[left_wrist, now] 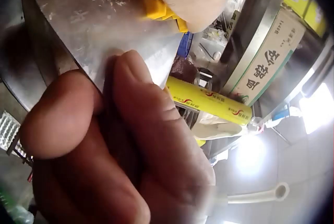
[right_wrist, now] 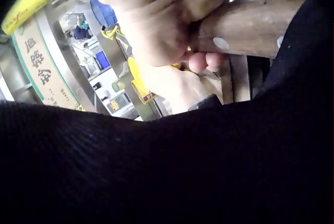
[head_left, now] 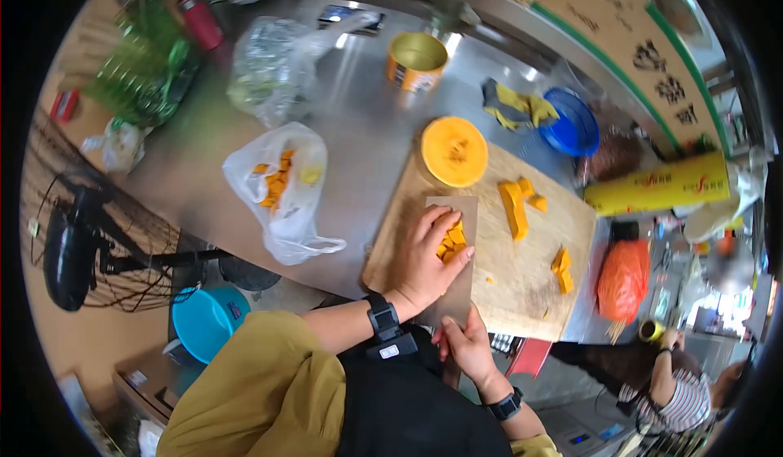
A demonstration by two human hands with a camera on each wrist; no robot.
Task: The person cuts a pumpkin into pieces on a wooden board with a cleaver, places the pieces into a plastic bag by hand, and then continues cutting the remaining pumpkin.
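My left hand [head_left: 420, 263] lies over diced pumpkin pieces [head_left: 455, 235] on the broad blade of a cleaver [head_left: 451, 294], its thumb spread to one side of them. My right hand [head_left: 471, 354] grips the cleaver's wooden handle [right_wrist: 245, 28], which has metal rivets. In the left wrist view, the right thumb and forefinger pinch the base of the blade [left_wrist: 78, 31]. Beneath is a wooden cutting board [head_left: 522, 290]. A cut pumpkin half [head_left: 453, 149] stands at its far edge, a pumpkin strip [head_left: 513, 210] and small chunks [head_left: 563, 271] lie to the right.
Left of the board, a white plastic bag [head_left: 295, 227] holds pumpkin cubes. Behind it are a clear bag of greens [head_left: 265, 70] and an open tin [head_left: 417, 61]. A blue basket [head_left: 571, 123], yellow roll [head_left: 656, 185] and red bag [head_left: 623, 279] line the right. Another person [head_left: 673, 392] stands there.
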